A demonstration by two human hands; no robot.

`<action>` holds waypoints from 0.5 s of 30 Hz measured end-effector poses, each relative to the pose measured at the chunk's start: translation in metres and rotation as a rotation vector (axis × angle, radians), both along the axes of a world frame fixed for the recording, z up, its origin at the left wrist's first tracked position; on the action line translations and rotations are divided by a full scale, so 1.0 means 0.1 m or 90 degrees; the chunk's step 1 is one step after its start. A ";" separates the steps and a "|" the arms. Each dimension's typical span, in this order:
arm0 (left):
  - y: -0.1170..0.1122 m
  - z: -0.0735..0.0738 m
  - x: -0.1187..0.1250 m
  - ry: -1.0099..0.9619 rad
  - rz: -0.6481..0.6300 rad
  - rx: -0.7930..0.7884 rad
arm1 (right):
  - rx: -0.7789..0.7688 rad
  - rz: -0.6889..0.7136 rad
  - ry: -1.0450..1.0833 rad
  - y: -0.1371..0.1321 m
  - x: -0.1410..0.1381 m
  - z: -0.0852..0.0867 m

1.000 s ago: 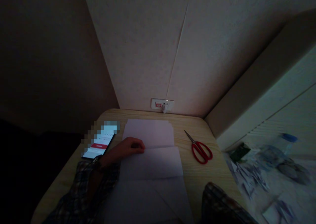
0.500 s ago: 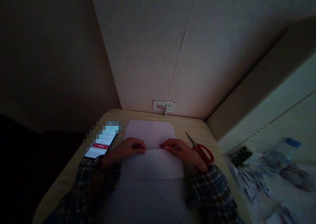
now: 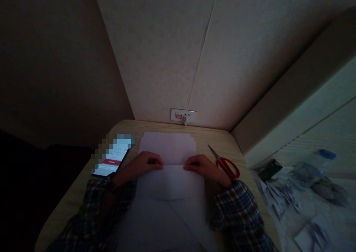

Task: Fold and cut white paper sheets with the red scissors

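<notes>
Dim light, head view down onto light wooden bench (image 3: 217, 142) with rounded corners, set against a pale wall. Left grip (image 3: 144, 163) knuckles up, fingers curled down onto far edge of white folded paper sheet (image 3: 171, 181), at its left end. Right grip (image 3: 203, 165) mirrored on the same edge at its right end, a bare stretch of edge between the two. Both half closed, fingertips on the paper; cannot tell whether pinching the edge or only pressing it flat. Sheet flat on bench, centre, straight ahead of the body, near part in shadow between dark plaid sleeves (image 3: 236, 207). Second pale sheet (image 3: 167, 146) flat beyond it, partly under it, reaching toward the wall. Red-handled metal scissors (image 3: 226, 166) on bench just right of right grip, blades toward the wall. Lit smartphone (image 3: 111, 159) on bench just left of left grip. White wall socket (image 3: 183, 115) above far bench edge. Blurred litter of paper scraps (image 3: 278, 200) off the bench, far right.
</notes>
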State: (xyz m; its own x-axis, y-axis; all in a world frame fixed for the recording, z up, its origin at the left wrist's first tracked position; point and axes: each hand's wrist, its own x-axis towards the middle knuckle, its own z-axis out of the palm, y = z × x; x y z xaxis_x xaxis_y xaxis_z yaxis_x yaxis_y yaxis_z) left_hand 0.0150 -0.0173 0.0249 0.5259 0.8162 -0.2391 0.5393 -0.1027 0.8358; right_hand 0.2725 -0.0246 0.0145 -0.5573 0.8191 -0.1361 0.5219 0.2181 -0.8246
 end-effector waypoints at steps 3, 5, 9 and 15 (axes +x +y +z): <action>0.00 0.01 0.01 0.015 0.009 0.002 | 0.012 0.016 0.002 0.01 0.02 -0.01; 0.01 0.00 0.01 0.015 0.014 0.003 | 0.012 0.029 -0.004 0.01 0.03 0.01; 0.02 -0.01 0.00 0.003 0.012 0.002 | 0.002 0.026 -0.006 -0.01 0.07 0.07; 0.03 0.03 -0.03 0.007 0.013 0.019 | -0.002 -0.016 -0.004 -0.01 0.17 0.14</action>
